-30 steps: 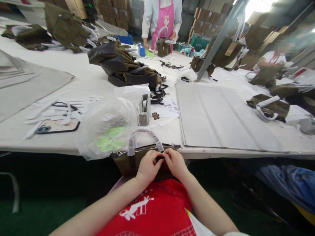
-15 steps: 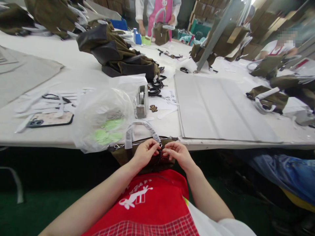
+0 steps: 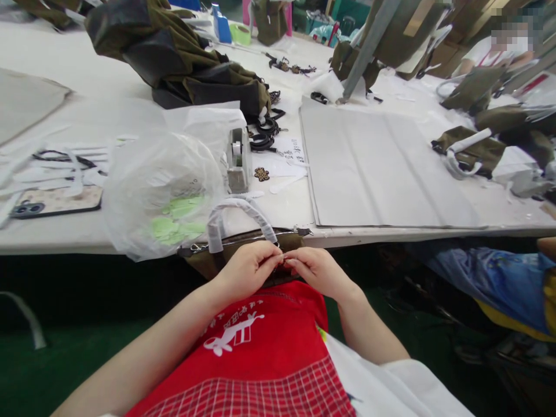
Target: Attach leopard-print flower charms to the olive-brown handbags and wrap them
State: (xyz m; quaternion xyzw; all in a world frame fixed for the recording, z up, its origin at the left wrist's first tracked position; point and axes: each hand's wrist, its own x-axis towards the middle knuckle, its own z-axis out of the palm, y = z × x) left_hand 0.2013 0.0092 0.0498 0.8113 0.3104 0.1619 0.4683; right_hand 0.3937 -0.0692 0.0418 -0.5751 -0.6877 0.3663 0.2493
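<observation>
An olive-brown handbag (image 3: pixel 200 263) with a long zip leans between the table edge and my red apron. Its handles (image 3: pixel 264 217) are wrapped in clear film and stand up. By the near foot of a handle, the fingertips of my left hand (image 3: pixel 252 265) and my right hand (image 3: pixel 319 271) meet in a pinch. Between them is a thin dark cord (image 3: pixel 282 262), mostly hidden by the fingers. Both hands are closed over the front of the bag, which they partly cover.
On the white table are a clear plastic bag (image 3: pixel 130 200) with green tags, a phone (image 3: pixel 65 200), a tape dispenser (image 3: pixel 238 162), a leopard-print flower charm (image 3: pixel 261 174), black straps (image 3: pixel 263 139), piled olive-and-black bags (image 3: pixel 186 69) and grey sheets (image 3: pixel 369 168). A person (image 3: pixel 499 55) stands far right.
My fingertips have come closer together over the cord, hiding a dark reddish patterned piece that showed below them. The camera has tilted down, so the far person in pink is mostly out of view.
</observation>
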